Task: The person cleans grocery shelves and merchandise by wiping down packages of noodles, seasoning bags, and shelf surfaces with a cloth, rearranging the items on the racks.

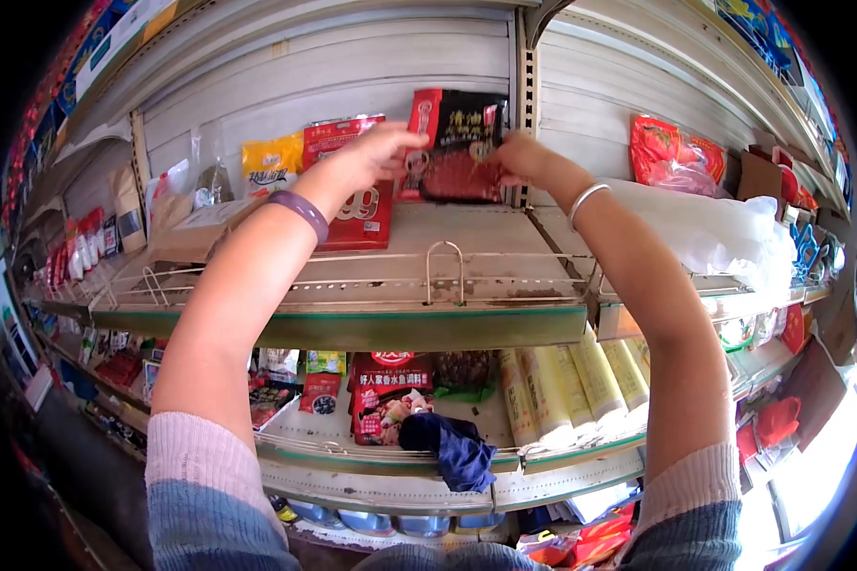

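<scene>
A black and red food packet (pixel 462 143) stands upright at the back of the upper shelf. My right hand (pixel 540 160) grips its right edge with bent fingers. At the packet's left edge is my left hand (pixel 383 152), its fingers apart and reaching toward the packet; whether they touch it is unclear. Behind my left hand and wrist, a red packet (pixel 362 224) leans on the shelf, partly hidden. A yellow packet (pixel 269 164) stands to the left of it.
A wire rail (pixel 505 255) runs along the front of the upper shelf (pixel 428 328). White plastic wrapping (pixel 724 228) lies at the right, below a red bag (pixel 671 157). On the lower shelf are yellow rolls (pixel 595 376), a red packet (pixel 390 400) and a dark blue cloth (pixel 452 447).
</scene>
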